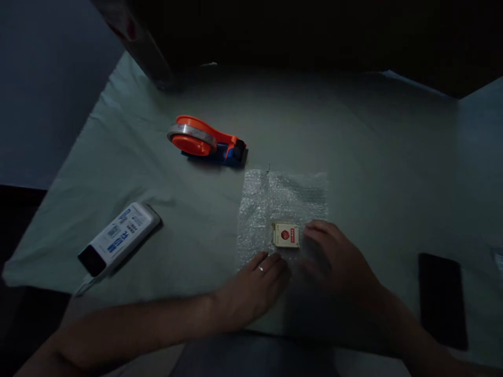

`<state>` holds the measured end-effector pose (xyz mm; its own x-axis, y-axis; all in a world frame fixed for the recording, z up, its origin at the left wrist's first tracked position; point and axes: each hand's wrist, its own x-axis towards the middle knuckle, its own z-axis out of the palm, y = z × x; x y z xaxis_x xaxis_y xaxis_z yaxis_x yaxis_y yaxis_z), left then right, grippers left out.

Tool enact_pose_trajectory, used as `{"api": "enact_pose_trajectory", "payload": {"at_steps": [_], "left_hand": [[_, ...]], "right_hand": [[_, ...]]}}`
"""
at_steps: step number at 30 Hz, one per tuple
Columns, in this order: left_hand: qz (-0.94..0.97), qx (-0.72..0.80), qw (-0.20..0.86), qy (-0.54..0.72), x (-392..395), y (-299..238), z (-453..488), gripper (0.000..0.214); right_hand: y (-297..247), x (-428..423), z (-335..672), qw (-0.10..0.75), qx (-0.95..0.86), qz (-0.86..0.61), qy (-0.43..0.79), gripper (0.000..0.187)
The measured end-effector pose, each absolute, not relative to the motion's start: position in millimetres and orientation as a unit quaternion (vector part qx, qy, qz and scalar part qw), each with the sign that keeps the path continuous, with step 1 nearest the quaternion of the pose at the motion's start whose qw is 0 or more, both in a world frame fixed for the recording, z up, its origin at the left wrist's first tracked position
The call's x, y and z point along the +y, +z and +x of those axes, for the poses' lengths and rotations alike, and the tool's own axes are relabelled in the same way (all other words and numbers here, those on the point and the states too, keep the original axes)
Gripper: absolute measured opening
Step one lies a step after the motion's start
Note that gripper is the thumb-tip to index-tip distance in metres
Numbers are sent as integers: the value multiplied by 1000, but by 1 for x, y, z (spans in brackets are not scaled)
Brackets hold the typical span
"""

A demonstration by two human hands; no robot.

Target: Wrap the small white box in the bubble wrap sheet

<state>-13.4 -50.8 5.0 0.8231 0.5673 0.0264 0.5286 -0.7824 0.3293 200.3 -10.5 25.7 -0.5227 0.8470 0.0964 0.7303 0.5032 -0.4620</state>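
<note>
A small cream box with a red round mark and a red label (286, 235) lies on a sheet of clear bubble wrap (255, 209). My left hand (257, 285), a ring on one finger, rests on the near edge of the wrap just below the box. Its fingers lie forward with nothing seen in them. To the right of the box is my right hand (340, 259), slightly blurred, its fingers and thumb apart and curved toward the box. I see a gap between that hand and the box.
An orange and blue tape dispenser (208, 141) stands beyond the wrap to the left. A white power bank with blue print (120, 238) lies at left, a dark phone (442, 301) at right. Pale green cloth (377, 173) covers the table. A large dark shape (306, 36) borders its far side.
</note>
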Motion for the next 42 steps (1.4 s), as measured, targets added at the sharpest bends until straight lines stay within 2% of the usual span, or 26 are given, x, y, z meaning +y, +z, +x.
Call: {"api": "enact_pose_trajectory", "payload": {"at_steps": [3,6,9,16,20,23,26,28,32,37,42], "left_hand": [[922,324,193,91,-46,13,-24,27],[905,347,217,112,-36,24,-31,20],[882,379,237,150,-20,35,-31,18],[818,443,309,197,24,32,-27,9],[749,465,440,168,39,21,-26,8],[711,474,497,151,45,16,-25,9],[709,471,505,145,48,14,-25,8],[712,470,505,134,50,14,-26,8],[718,461,508,120,54,20,-31,14],[686,529,488,106,47,37,-53,26],[708,565,419,63,27,35,-73,31]], "right_hand": [[43,-33,202,112,-895,-394,177,41],[50,-42,201,76,-904,-390,159,23],[51,-29,203,48,-876,-431,209,22],[28,15,210,174,-829,-459,269,16],[9,19,208,201,-818,-497,211,20],[8,15,204,239,-835,-478,129,21],[11,8,195,257,-877,-399,77,12],[8,4,188,238,-896,-367,73,14],[-3,3,178,193,-895,-387,110,14],[-3,5,178,202,-889,-390,131,15],[-2,4,179,204,-885,-396,140,14]]}}
